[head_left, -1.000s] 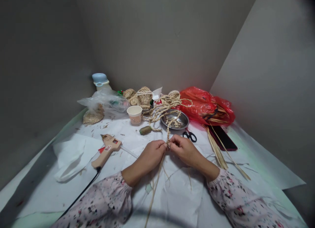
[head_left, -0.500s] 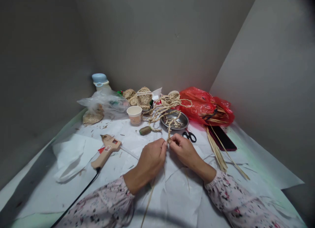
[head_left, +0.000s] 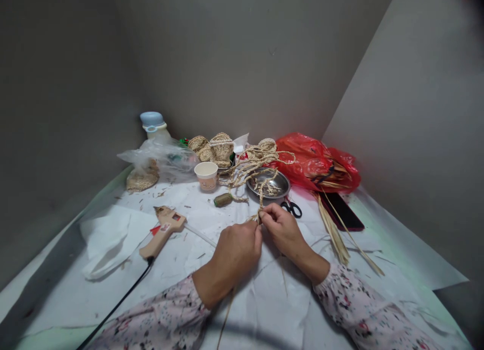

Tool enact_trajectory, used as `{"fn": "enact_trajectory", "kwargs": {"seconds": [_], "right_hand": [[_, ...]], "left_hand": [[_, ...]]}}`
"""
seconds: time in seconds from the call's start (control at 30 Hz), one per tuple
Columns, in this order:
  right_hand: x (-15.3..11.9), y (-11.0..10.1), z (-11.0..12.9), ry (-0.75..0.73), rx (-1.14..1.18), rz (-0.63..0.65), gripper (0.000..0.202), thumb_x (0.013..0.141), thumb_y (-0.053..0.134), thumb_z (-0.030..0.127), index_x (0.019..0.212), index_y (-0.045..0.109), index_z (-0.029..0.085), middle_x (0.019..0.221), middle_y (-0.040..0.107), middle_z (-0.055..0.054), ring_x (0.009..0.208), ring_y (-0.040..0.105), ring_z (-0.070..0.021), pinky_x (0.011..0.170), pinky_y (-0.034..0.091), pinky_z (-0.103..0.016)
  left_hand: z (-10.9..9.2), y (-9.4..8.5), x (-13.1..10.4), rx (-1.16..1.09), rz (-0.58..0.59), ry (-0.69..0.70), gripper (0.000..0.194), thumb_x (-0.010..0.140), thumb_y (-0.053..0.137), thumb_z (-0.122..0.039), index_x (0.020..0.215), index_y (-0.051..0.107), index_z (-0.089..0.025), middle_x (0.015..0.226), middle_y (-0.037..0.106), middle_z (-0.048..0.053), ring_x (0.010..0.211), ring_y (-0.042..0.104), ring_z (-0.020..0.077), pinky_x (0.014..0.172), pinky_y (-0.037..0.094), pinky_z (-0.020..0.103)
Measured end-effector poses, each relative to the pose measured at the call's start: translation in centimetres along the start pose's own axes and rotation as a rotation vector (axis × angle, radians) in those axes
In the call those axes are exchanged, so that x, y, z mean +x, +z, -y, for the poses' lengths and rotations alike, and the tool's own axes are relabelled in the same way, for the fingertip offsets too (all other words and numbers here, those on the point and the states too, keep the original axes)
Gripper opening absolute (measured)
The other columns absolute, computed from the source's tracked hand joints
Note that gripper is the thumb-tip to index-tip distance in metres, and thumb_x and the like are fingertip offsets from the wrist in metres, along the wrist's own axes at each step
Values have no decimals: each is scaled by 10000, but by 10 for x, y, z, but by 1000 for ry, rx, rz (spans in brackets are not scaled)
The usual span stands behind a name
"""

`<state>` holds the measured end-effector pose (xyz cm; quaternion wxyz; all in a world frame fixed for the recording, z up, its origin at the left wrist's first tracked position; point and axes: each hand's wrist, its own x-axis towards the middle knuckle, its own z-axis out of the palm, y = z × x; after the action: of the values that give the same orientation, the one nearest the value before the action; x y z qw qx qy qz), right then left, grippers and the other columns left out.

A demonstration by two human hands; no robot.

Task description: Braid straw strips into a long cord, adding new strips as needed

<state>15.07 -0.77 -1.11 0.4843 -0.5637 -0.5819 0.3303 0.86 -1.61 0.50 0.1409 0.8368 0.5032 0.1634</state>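
Observation:
A pale braided straw cord [head_left: 260, 194] runs from a loose heap at the back, over a metal bowl [head_left: 282, 185], down to my fingers. My right hand [head_left: 283, 228] pinches the cord near its lower end. Just below and to the left, my left hand [head_left: 238, 246] is closed on the straw strands at that end; its fingertips are partly hidden. A thin straw strand [head_left: 226, 319] trails below my left wrist toward the front. Black-handled scissors [head_left: 292, 209] lie just beyond my right hand.
A glue gun [head_left: 163, 234] with a black cable lies left, near crumpled white paper [head_left: 109, 239]. Behind stand a paper cup [head_left: 206, 176], a thread spool [head_left: 223, 200] and a blue-lidded bottle [head_left: 153, 122]. To the right are a red plastic bag [head_left: 306, 158], straw strips [head_left: 335, 231] and a phone [head_left: 344, 211].
My left hand has moved slightly down and to the right, and some straw now shows above its knuckles. My right hand stays nearly in place on the cord.

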Motion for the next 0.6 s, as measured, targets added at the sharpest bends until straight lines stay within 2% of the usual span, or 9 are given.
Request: {"fn": "enact_trajectory", "kwargs": {"seconds": [0.23, 0.37, 0.6], "right_hand": [[-3, 4, 7, 152, 212, 10, 180, 773, 566, 357, 747, 549, 180, 547, 469, 65, 478, 399, -95, 460, 303, -223], [-3, 6, 6, 228, 336, 34, 208, 776, 561, 386, 752, 531, 181, 477, 411, 90, 406, 328, -75, 406, 226, -213], [-2, 6, 4, 222, 245, -26, 141, 764, 552, 325, 743, 553, 186, 495, 451, 73, 422, 355, -90, 426, 257, -229]], "left_hand": [[-2, 1, -2, 60, -22, 45, 322, 922, 343, -282, 860, 642, -180, 813, 717, 95, 695, 667, 235, 617, 416, 315], [-2, 2, -2, 80, -26, 67, 325, 923, 345, -278, 850, 647, -184, 805, 713, 89, 698, 667, 229, 621, 429, 311], [-4, 3, -4, 116, 9, 79, 331, 923, 342, -289, 879, 652, -183, 813, 717, 97, 688, 671, 245, 612, 448, 326]]}}
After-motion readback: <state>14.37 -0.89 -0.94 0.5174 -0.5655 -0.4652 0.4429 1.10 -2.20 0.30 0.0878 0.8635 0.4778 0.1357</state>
